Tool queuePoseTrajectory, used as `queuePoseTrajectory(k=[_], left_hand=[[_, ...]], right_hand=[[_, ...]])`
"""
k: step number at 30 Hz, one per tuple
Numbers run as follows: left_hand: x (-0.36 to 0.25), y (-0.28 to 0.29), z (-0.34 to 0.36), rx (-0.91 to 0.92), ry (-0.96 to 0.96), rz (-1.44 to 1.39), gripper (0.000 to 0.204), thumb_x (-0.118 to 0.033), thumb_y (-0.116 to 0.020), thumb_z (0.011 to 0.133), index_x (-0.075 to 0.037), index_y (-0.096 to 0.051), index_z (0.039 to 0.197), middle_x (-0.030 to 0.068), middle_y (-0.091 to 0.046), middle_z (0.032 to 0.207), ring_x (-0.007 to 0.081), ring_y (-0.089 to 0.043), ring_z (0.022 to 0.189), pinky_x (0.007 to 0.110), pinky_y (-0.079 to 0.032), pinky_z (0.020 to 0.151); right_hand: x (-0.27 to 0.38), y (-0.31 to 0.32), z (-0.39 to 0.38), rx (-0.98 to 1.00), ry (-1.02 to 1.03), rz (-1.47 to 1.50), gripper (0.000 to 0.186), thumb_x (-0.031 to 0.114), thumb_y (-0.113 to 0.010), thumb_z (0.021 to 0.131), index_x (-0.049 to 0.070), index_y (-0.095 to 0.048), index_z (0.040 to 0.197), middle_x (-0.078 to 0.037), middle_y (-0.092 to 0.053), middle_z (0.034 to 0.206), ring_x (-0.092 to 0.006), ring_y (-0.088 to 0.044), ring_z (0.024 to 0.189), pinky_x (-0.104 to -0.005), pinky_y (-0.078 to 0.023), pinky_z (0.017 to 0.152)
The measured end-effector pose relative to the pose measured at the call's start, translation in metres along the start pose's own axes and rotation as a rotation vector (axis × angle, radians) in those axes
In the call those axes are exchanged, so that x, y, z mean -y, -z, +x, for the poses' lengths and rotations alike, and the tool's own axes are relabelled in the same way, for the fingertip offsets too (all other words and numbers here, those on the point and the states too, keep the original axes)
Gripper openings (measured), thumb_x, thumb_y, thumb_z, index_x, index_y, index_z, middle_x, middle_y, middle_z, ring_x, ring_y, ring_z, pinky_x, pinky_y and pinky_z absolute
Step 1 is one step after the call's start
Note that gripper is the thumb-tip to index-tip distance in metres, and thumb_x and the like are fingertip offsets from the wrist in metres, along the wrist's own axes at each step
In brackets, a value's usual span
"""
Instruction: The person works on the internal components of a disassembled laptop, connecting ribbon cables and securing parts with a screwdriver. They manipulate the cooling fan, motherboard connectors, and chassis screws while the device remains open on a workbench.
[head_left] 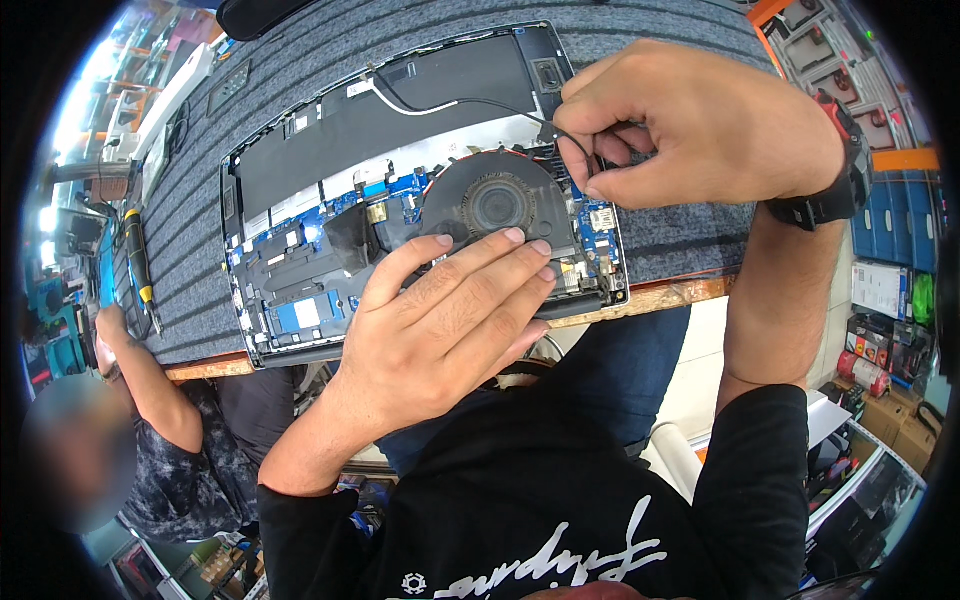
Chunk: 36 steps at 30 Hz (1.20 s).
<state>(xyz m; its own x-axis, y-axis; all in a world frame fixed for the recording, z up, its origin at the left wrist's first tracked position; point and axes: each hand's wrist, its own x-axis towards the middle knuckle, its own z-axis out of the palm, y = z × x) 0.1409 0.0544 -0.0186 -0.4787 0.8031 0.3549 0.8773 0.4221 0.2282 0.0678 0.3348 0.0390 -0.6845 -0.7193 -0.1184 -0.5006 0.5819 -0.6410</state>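
Observation:
An open-cased laptop (300,150) lies at the centre, its black fan (500,200), blue circuit board (320,235) and dark upper section exposed. My left hand (450,320) rests over its lower edge, fingers stretched out, fingertips on and just below the fan. At the right end, my right hand (650,130), with a dark watch at the wrist, has curled fingers pinched on a thin black cable (514,107). This cable runs left across the laptop beside a white one (408,110); its end inside my fingers is hidden.
The ridged grey mat (680,240) covers the bench, edged in wood (690,292). A yellow-black screwdriver (136,258) lies at the left, where another person's arm (160,390) reaches the bench. Blue bins (885,235) and stacked boxes (885,420) stand at the right.

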Motion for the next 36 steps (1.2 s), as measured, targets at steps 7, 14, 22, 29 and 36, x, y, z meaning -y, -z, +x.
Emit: queuePoseTrajectory(k=[7, 14, 22, 29, 36], left_hand=[[0.001, -0.001, -0.002, -0.004, 0.000, 0.004, 0.043, -0.023, -0.086, 0.083, -0.011, -0.077, 0.124, 0.0037, -0.074, 0.133, 0.0221, -0.071, 0.124, 0.041, -0.043, 0.108], [0.002, -0.001, -0.001, -0.002, -0.007, 0.000, 0.043, -0.023, -0.086, 0.084, -0.011, -0.077, 0.124, 0.0033, -0.074, 0.133, 0.0216, -0.070, 0.124, 0.041, -0.044, 0.108], [0.003, 0.000, -0.002, -0.005, -0.010, -0.006, 0.043, -0.023, -0.086, 0.084, -0.010, -0.076, 0.124, 0.0039, -0.075, 0.132, 0.0222, -0.070, 0.124, 0.041, -0.043, 0.108], [0.003, -0.002, -0.001, -0.014, -0.007, -0.007, 0.041, -0.023, -0.085, 0.084, -0.010, -0.077, 0.123, 0.0041, -0.075, 0.131, 0.0221, -0.070, 0.124, 0.041, -0.043, 0.108], [0.001, 0.000, 0.000, -0.005, 0.001, -0.002, 0.040, -0.022, -0.085, 0.086, -0.010, -0.077, 0.122, 0.0039, -0.075, 0.131, 0.0218, -0.070, 0.124, 0.041, -0.044, 0.108]], right_hand=[[-0.001, 0.003, -0.001, 0.036, 0.028, 0.012, 0.013, 0.013, -0.076, 0.087, 0.001, -0.072, 0.091, -0.004, -0.056, 0.075, -0.0160, -0.054, 0.068, -0.0316, -0.044, 0.061], [-0.004, -0.002, 0.002, 0.044, 0.036, 0.018, 0.015, 0.013, -0.076, 0.088, 0.001, -0.072, 0.094, -0.006, -0.057, 0.078, -0.0174, -0.056, 0.070, -0.0335, -0.046, 0.063], [0.000, -0.019, -0.011, -0.108, 0.068, -0.182, 0.016, 0.013, -0.076, 0.090, 0.001, -0.066, 0.093, -0.011, -0.061, 0.085, -0.0288, -0.062, 0.076, -0.0395, -0.048, 0.068], [0.002, -0.032, -0.020, -0.249, 0.157, -0.196, 0.014, 0.012, -0.073, 0.092, 0.002, -0.064, 0.096, -0.011, -0.060, 0.088, -0.0324, -0.062, 0.082, -0.0432, -0.048, 0.072], [0.002, -0.045, -0.027, -0.367, 0.184, -0.122, 0.013, 0.009, -0.074, 0.092, 0.002, -0.065, 0.098, -0.009, -0.059, 0.088, -0.0301, -0.061, 0.082, -0.0418, -0.049, 0.072]])
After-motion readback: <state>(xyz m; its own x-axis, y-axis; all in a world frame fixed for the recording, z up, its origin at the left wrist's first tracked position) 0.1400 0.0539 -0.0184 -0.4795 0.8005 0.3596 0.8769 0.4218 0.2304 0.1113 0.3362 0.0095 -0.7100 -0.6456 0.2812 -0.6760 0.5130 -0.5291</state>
